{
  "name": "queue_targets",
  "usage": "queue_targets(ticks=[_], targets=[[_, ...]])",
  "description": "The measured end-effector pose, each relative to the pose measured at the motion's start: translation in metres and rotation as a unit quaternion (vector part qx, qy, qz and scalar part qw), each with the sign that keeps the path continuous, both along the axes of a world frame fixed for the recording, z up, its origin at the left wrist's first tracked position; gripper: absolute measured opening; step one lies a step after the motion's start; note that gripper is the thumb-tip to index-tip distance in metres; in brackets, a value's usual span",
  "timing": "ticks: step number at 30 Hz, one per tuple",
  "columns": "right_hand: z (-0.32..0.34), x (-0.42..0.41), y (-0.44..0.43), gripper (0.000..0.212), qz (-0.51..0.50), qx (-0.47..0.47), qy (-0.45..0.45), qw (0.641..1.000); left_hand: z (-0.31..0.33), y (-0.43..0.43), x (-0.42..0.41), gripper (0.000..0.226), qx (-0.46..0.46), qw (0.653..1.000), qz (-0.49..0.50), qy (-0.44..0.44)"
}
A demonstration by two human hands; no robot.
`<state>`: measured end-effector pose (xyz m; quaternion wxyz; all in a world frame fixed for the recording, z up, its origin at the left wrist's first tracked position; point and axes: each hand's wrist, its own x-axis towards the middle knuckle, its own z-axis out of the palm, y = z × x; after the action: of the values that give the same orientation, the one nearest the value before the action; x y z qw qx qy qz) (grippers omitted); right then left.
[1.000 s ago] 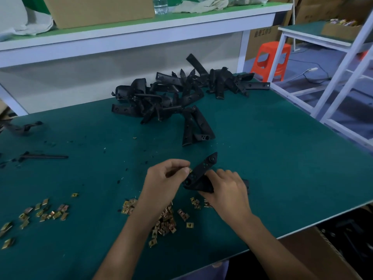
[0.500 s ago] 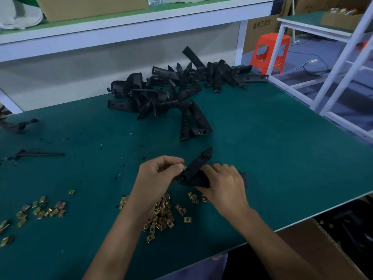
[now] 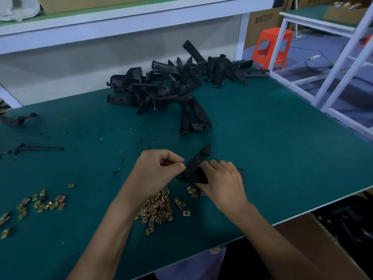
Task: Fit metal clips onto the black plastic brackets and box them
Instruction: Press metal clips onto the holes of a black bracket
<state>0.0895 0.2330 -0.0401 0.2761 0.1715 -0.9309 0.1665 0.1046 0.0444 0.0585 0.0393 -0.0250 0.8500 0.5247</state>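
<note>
Your left hand [image 3: 157,170] has barely shifted from half a second ago, but a glint of brass now shows at its fingertips. It is a metal clip [image 3: 183,167], pinched between thumb and forefinger and set against the edge of the black bracket [image 3: 198,158]. Your right hand [image 3: 222,178] holds as before, with its fingers curled round the bracket's lower part. The bracket sits just above the green table [image 3: 282,148], a little below the middle of the frame, with its free end pointing to the upper right.

From this I judge that you are pushing the clip on, not picking it up. Whether it has seated on the bracket cannot be told, because your fingertips cover the joint.

Loose clips [image 3: 159,209] lie in a heap directly beneath your left wrist, with a second scatter [image 3: 44,203] at the lower left. A large pile of brackets [image 3: 181,83] lies at the upper centre, so most of the job seems to be still ahead.

An open cardboard box [image 3: 323,249] stands below the table edge at the lower right. It is probably where the bracket goes once clipped. Keep your right-hand hold firm while the clip goes on, or the bracket may twist away from the push.
</note>
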Motion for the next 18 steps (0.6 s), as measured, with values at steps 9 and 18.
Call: queue_targets(ticks=[9,18], targets=[[0.0,0.0,0.0,0.034,-0.003,0.007,0.012,1.0,0.007,0.009,0.005,0.011,-0.093,0.995,-0.014,0.019],[-0.002,-0.003,0.0,0.038,-0.037,-0.039,0.001,0.999,-0.008,0.025,0.009,0.047,-0.248,0.957,-0.011,0.148]])
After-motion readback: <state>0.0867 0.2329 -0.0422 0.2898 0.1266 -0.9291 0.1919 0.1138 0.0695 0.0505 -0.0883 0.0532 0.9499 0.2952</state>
